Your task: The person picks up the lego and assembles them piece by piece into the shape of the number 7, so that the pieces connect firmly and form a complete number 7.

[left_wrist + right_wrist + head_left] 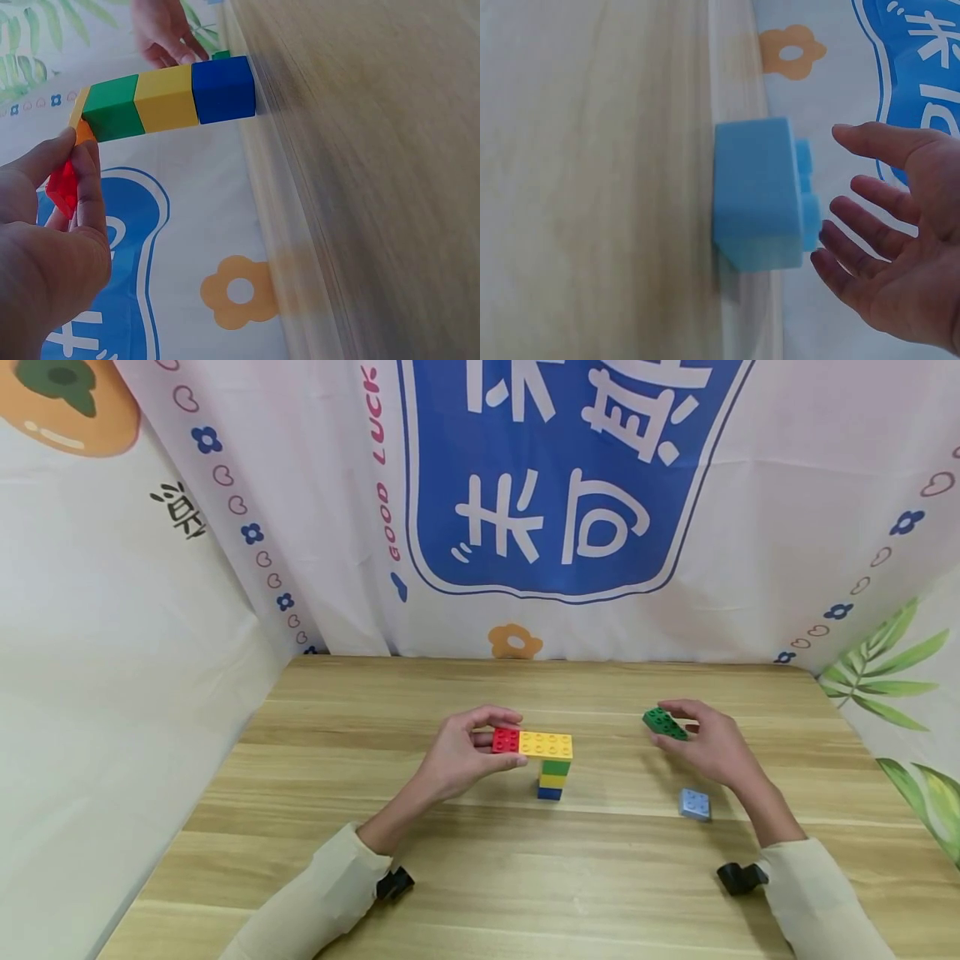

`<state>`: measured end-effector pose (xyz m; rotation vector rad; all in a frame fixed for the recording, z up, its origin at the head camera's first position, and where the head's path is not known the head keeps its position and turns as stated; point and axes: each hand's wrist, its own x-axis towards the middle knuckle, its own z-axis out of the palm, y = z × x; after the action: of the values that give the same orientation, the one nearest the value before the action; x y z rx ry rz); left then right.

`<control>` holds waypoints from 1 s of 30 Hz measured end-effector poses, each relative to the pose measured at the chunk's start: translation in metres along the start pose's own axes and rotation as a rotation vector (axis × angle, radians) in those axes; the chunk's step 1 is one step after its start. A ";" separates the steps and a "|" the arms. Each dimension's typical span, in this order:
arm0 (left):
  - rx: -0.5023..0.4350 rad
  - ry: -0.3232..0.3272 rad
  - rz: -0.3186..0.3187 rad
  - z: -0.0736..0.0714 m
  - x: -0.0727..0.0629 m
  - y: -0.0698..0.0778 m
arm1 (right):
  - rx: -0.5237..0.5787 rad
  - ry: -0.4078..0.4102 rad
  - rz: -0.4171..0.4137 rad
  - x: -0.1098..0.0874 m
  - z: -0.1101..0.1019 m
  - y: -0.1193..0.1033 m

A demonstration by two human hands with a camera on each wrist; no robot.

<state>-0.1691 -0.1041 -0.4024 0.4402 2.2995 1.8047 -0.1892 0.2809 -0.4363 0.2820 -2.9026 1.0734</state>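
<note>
A small tower stands on the table: a blue brick [224, 90] at the bottom, then a yellow brick [166, 99], a green brick [114, 109] and a long yellow brick [545, 744] across the top, jutting left. Against that overhanging end, my left hand [463, 756] pinches a red brick [506, 741] between thumb and fingers. My right hand [708, 745] reaches over a dark green brick [663, 724], its thumb and fingers spread around it. The right wrist view shows that hand spread apart, the dark green brick hidden there. Nearer me lies a light blue brick [754, 187], studs up.
The wooden table [420, 693] ends at a printed white cloth [450, 627] hanging along its back. Black wrist devices [741, 878] show at both sleeve cuffs.
</note>
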 end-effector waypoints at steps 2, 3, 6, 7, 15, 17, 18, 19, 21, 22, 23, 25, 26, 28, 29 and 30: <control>-0.002 -0.002 -0.001 0.000 0.000 0.000 | -0.007 -0.009 0.008 0.000 0.000 0.003; -0.002 -0.003 -0.002 0.000 0.000 0.000 | -0.009 -0.013 0.013 0.000 -0.001 0.004; -0.003 -0.004 -0.005 0.001 0.000 -0.001 | -0.009 -0.028 0.031 0.001 -0.001 0.008; -0.004 -0.004 -0.006 0.001 0.000 -0.001 | -0.010 -0.034 0.037 0.001 -0.002 0.009; 0.001 -0.002 0.000 0.000 0.001 -0.001 | -0.014 -0.083 0.083 0.005 -0.005 0.016; 0.003 0.000 0.000 0.000 0.001 -0.001 | -0.009 -0.094 0.091 0.006 -0.005 0.017; 0.003 0.000 0.000 0.000 0.001 -0.001 | -0.005 -0.099 0.094 0.006 -0.005 0.018; 0.001 0.000 0.000 0.000 0.001 0.000 | -0.001 -0.104 0.097 0.007 -0.005 0.018; 0.001 0.000 0.000 0.000 0.001 0.000 | 0.001 -0.111 0.103 0.007 -0.005 0.019; 0.002 0.001 0.000 0.000 0.001 0.000 | 0.002 -0.113 0.104 0.007 -0.004 0.019; 0.002 0.000 -0.002 0.000 0.001 0.000 | 0.001 -0.116 0.104 0.007 -0.004 0.019; 0.003 0.001 -0.006 0.000 0.000 0.000 | -0.005 -0.120 0.105 0.008 -0.003 0.020; 0.004 0.001 -0.008 0.000 0.000 0.000 | -0.009 -0.123 0.107 0.008 -0.003 0.020; 0.006 0.000 -0.012 0.000 0.000 0.000 | -0.018 -0.127 0.110 0.008 -0.003 0.020; 0.008 0.000 -0.014 0.001 0.000 0.001 | -0.022 -0.128 0.113 0.009 -0.003 0.020; 0.010 0.001 -0.015 0.001 0.000 0.001 | -0.024 -0.128 0.116 0.009 -0.004 0.019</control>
<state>-0.1690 -0.1033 -0.4019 0.4228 2.3072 1.7874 -0.2014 0.2963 -0.4453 0.1902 -3.0781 1.0732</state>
